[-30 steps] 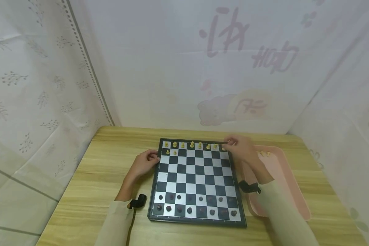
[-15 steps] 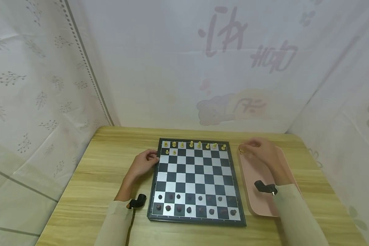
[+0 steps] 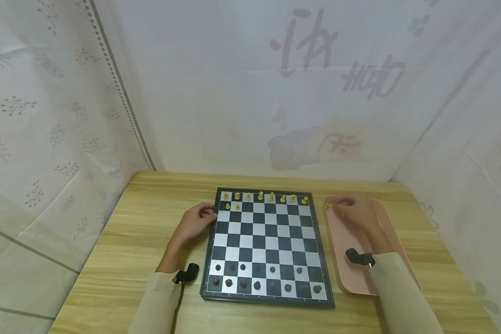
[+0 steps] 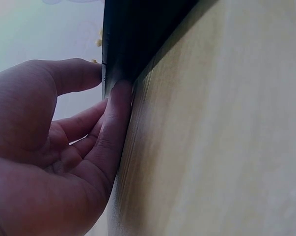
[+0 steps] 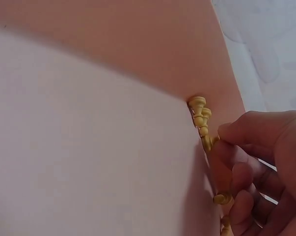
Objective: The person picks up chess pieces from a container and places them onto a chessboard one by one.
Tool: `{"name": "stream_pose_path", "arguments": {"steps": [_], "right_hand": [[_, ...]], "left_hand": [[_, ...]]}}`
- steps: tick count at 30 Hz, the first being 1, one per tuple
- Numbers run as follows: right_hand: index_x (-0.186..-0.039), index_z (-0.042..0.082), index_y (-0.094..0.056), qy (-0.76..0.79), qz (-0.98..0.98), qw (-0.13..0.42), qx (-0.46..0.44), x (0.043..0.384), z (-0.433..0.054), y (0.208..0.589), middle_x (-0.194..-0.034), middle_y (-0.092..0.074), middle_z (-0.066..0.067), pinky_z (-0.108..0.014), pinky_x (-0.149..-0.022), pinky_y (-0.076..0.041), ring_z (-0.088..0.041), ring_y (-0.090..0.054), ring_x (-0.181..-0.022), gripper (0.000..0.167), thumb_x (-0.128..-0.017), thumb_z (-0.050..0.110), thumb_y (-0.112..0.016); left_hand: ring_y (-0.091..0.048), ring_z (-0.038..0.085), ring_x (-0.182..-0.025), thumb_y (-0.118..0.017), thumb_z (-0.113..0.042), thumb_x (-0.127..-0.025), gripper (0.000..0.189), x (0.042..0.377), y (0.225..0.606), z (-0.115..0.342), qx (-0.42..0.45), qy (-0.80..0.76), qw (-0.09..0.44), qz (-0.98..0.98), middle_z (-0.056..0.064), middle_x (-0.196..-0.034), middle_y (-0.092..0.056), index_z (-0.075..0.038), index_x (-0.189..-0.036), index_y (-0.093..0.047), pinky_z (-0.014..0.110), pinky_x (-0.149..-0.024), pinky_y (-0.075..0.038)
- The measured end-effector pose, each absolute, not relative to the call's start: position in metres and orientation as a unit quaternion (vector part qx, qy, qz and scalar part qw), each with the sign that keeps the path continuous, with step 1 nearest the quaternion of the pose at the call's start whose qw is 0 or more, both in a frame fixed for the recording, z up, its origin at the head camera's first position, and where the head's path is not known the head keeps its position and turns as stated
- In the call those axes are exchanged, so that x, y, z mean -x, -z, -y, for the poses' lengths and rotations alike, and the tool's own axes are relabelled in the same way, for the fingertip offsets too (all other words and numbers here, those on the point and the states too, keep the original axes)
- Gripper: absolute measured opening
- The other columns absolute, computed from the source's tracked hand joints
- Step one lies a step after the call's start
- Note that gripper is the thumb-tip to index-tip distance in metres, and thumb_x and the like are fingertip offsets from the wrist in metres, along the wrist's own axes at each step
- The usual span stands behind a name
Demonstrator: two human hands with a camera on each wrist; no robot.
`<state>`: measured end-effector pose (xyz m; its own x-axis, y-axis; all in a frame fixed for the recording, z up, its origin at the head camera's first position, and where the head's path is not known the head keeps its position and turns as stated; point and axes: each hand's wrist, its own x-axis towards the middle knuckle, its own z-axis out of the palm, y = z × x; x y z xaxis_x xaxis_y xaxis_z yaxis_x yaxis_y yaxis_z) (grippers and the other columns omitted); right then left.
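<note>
My left hand (image 3: 197, 220) holds the left edge of the chessboard (image 3: 271, 229); in the left wrist view the thumb touches the top rim and a finger lies along the dark side (image 4: 133, 34). Over the far end of the pink tray (image 3: 348, 280), my right hand (image 3: 356, 213) pinches a yellow pawn (image 5: 207, 143) between thumb and forefinger. More yellow pawns (image 5: 199, 105) lie against the tray wall, partly behind the fingers. Yellow pieces (image 3: 260, 196) fill the board's far row, with two pawns (image 3: 232, 207) in front at the left.
Dark pieces (image 3: 257, 285) stand in the two near rows of the board. The board and tray lie side by side on a wooden table (image 3: 150, 222). Printed cloth (image 3: 234, 116) hangs behind and at both sides.
My right hand has moved right from the board's far right corner to the tray and now pinches a pawn there. The left hand stays at the board's edge.
</note>
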<state>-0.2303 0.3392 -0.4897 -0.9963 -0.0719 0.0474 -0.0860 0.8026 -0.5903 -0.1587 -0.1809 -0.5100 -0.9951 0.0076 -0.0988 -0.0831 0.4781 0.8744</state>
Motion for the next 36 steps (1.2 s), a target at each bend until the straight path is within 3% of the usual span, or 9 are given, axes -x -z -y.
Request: {"name": "stream_pose_path", "arguments": {"steps": [7, 29, 36], "right_hand": [[-0.12, -0.003, -0.078, -0.314, 0.949, 0.01, -0.032, 0.228, -0.338, 0.491, -0.109, -0.077, -0.023, -0.044, -0.083, -0.05, -0.04, -0.068, -0.102, 0.03, -0.102, 0.021, -0.078], [-0.108, -0.001, -0.077, -0.316, 0.948, 0.032, -0.037, 0.227, -0.337, 0.5, -0.104, -0.078, -0.02, -0.042, -0.082, -0.05, -0.036, -0.068, -0.097, 0.02, -0.1, 0.017, -0.079], [-0.109, 0.0, -0.078, -0.306, 0.951, 0.031, -0.025, 0.227, -0.336, 0.502, -0.11, -0.077, -0.021, -0.042, -0.082, -0.049, -0.036, -0.065, -0.097, 0.021, -0.101, 0.019, -0.077]], "left_hand": [[-0.067, 0.024, -0.098, -0.073, -0.015, -0.104, 0.039, 0.158, 0.509, 0.18, 0.027, -0.51, 0.047, -0.858, 0.011, -0.112, -0.073, 0.002, -0.139, -0.069, 0.034, -0.084, -0.051], [-0.067, 0.023, -0.097, -0.074, -0.016, -0.104, 0.039, 0.159, 0.51, 0.181, 0.018, -0.509, 0.046, -0.859, 0.01, -0.111, -0.073, 0.002, -0.138, -0.069, 0.035, -0.084, -0.051], [-0.067, 0.023, -0.098, -0.074, -0.017, -0.104, 0.039, 0.16, 0.51, 0.181, 0.024, -0.509, 0.047, -0.859, 0.009, -0.111, -0.073, 0.001, -0.138, -0.07, 0.035, -0.085, -0.05]]}}
